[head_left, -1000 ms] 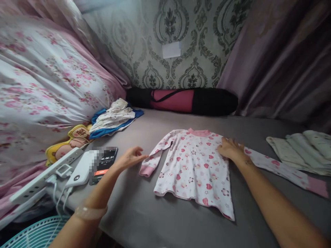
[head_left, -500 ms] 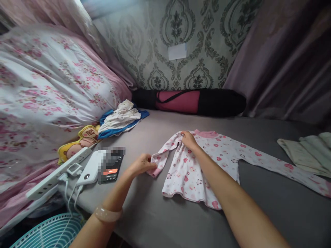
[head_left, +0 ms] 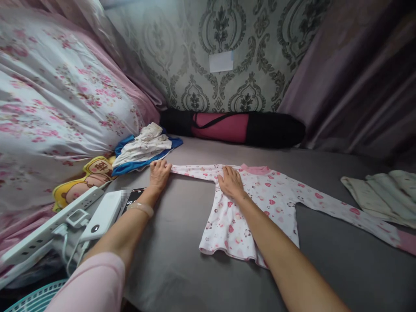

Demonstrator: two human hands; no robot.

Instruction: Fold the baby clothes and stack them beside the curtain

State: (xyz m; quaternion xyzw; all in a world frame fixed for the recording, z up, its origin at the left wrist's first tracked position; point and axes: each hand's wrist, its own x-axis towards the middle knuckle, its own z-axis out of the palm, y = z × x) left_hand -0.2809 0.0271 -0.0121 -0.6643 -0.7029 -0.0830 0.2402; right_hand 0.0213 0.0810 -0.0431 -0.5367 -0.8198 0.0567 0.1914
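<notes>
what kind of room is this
Probably a bedroom or other room at home: there are floral curtains, patterned wallpaper and a plush toy beside a grey-covered surface with a child-sized shirt on it.

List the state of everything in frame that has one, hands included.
Shirt: spread out, both sleeves extended
Left hand: closed at the sleeve's end, hiding that cuff
Right hand: laid on the shirt near the shoulder
Blue-and-white clothes: crumpled pile
Pale cloths: folded
Phone: screen lit, partly hidden
Power bank: cable attached, charging unclear
Long bag: lying lengthwise at the back
</notes>
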